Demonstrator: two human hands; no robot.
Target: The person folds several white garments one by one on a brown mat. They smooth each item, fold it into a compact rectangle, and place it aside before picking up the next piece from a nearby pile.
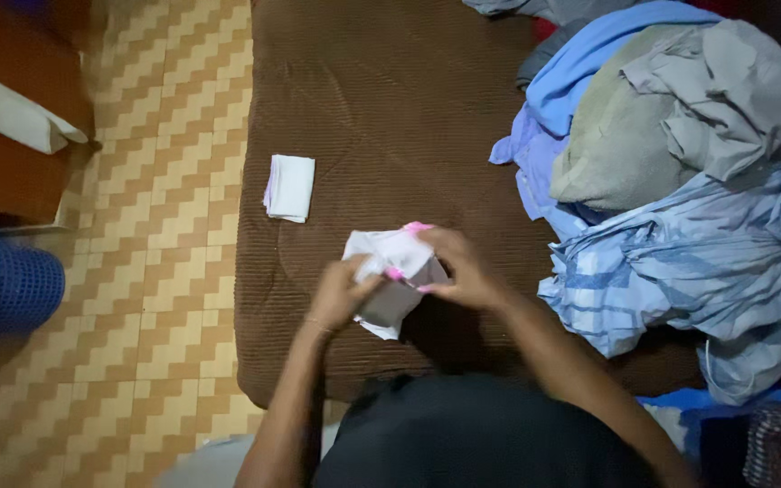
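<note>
Left hand [341, 294] and right hand [458, 267] each keep a clenched grip on the small white cloth [390, 280] above the brown bed [390, 108]; edges are best matched squarely, like the folded cloth [289, 187] nearby.

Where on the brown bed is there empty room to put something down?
Bare brown bed lies above the hands, between the folded white cloth and the clothes pile. The right side is crowded. The left hand and right hand hold a small white cloth.
</note>
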